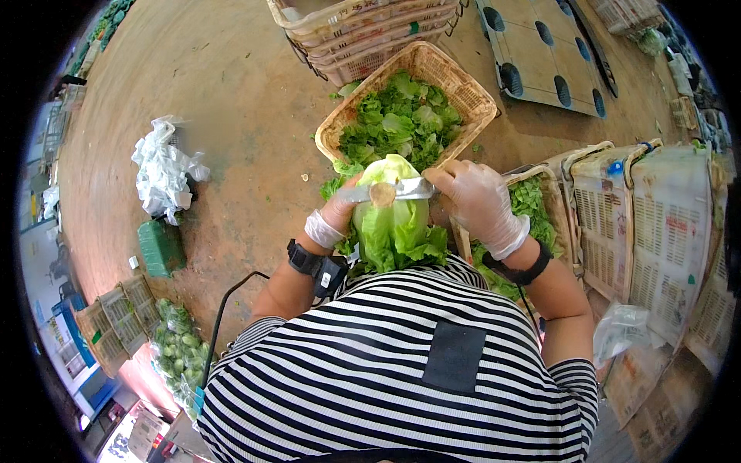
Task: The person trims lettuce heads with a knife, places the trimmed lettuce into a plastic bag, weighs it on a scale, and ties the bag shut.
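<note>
A head of leafy lettuce [391, 226] is upright close to my chest, its pale green leaves hanging down around it. Across its upper part runs a shiny silvery strip [414, 189], with a round tan cut stem end [382, 195] at the strip's middle; whether the strip is a blade or plastic I cannot tell. My left hand [341, 205], in a clear thin glove, grips the lettuce's left side, its fingers partly hidden. The fingers of my gloved right hand [474, 199] pinch the strip's right end. Just beyond is a plastic crate [480, 95] of loose lettuce leaves [399, 121].
Stacked crates [370, 43] stand behind the leaf crate. On the right, another crate [564, 202] holds lettuce beside tall crates [654, 214]. A perforated panel [544, 52] lies at upper right. White plastic bags [162, 168], a green container [162, 247] and bagged vegetables [182, 347] are at left.
</note>
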`<action>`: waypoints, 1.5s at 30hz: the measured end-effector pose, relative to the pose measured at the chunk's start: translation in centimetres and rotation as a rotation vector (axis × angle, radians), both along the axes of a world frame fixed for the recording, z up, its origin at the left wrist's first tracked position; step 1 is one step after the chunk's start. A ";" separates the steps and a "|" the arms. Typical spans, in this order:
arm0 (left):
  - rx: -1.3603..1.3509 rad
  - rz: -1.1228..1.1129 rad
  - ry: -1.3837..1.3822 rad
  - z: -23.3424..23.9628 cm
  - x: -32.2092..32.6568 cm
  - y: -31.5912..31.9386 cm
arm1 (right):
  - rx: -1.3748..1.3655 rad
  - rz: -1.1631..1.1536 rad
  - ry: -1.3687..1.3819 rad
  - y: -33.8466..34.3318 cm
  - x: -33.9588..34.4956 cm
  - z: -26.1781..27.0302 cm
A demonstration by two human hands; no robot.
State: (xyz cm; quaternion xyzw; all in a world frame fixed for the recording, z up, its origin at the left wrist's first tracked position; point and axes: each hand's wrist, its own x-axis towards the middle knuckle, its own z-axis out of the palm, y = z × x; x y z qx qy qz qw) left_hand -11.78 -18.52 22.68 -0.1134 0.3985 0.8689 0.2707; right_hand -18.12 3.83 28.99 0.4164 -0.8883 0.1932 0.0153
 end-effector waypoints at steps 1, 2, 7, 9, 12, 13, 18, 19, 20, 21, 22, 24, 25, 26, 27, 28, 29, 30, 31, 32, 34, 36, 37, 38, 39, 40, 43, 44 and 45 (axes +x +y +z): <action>-0.001 -0.001 -0.001 -0.1 0.0 -0.1 | -0.023 -0.035 0.042 0.0 -0.1 -0.1; -0.062 -0.039 0.027 -0.3 0.0 -0.3 | -0.024 -0.036 0.042 0.1 -0.1 0.0; -0.120 -0.031 -0.048 -1.5 -0.2 0.0 | 0.024 0.034 -0.059 0.0 0.8 0.3; -0.106 0.021 0.052 1.4 0.1 0.8 | 0.013 -0.009 -0.025 0.2 0.1 0.0; -0.017 -0.024 0.033 0.1 0.0 0.1 | -0.034 -0.057 -0.014 0.3 -1.3 -1.3; -0.020 -0.028 0.033 -0.5 0.1 0.0 | -0.068 -0.068 -0.036 0.4 -1.5 -1.9; 0.142 0.063 -0.132 -5.3 1.2 -1.5 | -0.154 -0.283 -0.049 -1.0 -1.1 -5.7; 0.133 0.057 -0.082 -5.3 1.8 -1.5 | -0.041 -0.396 -0.105 -0.5 -2.2 -5.9; 0.190 0.030 -0.025 -5.5 2.2 -1.8 | -0.027 -0.424 -0.137 0.5 -3.2 -6.5; 0.188 0.031 -0.025 -5.7 2.2 -1.8 | -0.015 -0.445 -0.163 0.8 -3.9 -6.0; 0.171 0.058 -0.048 -6.0 2.1 -1.8 | -0.128 -0.367 -0.240 0.8 -3.3 -5.6; 0.152 0.084 -0.071 -7.7 2.2 -2.5 | -0.413 -0.085 -0.229 0.2 -2.1 -5.0; 0.063 0.055 -0.051 -10.1 2.5 -3.7 | -0.274 0.035 -0.160 -0.3 -1.5 -4.2; -0.023 0.015 -0.032 -11.3 2.5 -4.3 | -0.208 0.064 -0.130 -0.8 -1.2 -3.5; -0.021 0.007 -0.035 -10.8 2.3 -3.7 | -0.140 0.089 -0.102 -1.1 -1.0 -3.3; 0.065 0.054 0.012 -9.4 2.0 -2.4 | -0.140 0.081 -0.103 -1.0 -1.3 -3.8; 0.151 0.100 0.058 -8.1 1.7 -1.5 | -0.130 -0.001 -0.083 -0.9 -2.0 -4.8; 0.070 0.074 0.067 -7.1 1.6 -1.3 | -0.122 -0.079 -0.062 -1.1 -2.6 -5.8; 0.069 0.072 0.068 -7.8 1.5 -1.4 | -0.122 -0.081 -0.061 -1.4 -3.1 -6.7; 0.100 0.100 -0.029 -9.1 1.2 -1.8 | 0.043 -0.213 -0.172 -1.8 -3.5 -7.8; 0.077 0.144 -0.104 -8.7 1.3 -1.9 | 0.098 -0.356 -0.309 -1.8 -4.2 -8.4; 0.141 0.100 -0.001 -7.9 1.3 -2.0 | 0.109 -0.444 -0.379 -1.1 -5.1 -8.2; 0.208 0.063 0.101 -7.4 1.3 -1.9 | 0.126 -0.524 -0.449 -0.8 -5.3 -8.0; 0.403 0.153 -0.044 -7.2 0.8 -1.2 | 0.063 -0.501 -0.488 -0.2 -5.1 -8.4; 0.592 0.257 -0.181 -6.6 0.3 -0.6 | 0.057 -0.502 -0.487 -0.6 -5.0 -7.7; 0.542 0.205 -0.058 -6.2 -0.3 -0.4 | -0.152 -0.478 -0.715 -1.1 -4.5 -6.6; 0.426 0.129 0.031 -3.2 -1.8 0.1 | -0.735 -0.295 -1.101 -3.2 -2.8 -4.3; 0.372 0.137 0.003 -4.5 -2.1 -0.3 | -0.727 -0.276 -1.137 -3.9 -2.5 -3.5; 0.316 0.142 -0.025 -5.2 -2.5 -0.6 | -0.733 -0.283 -1.135 -4.6 -2.3 -2.7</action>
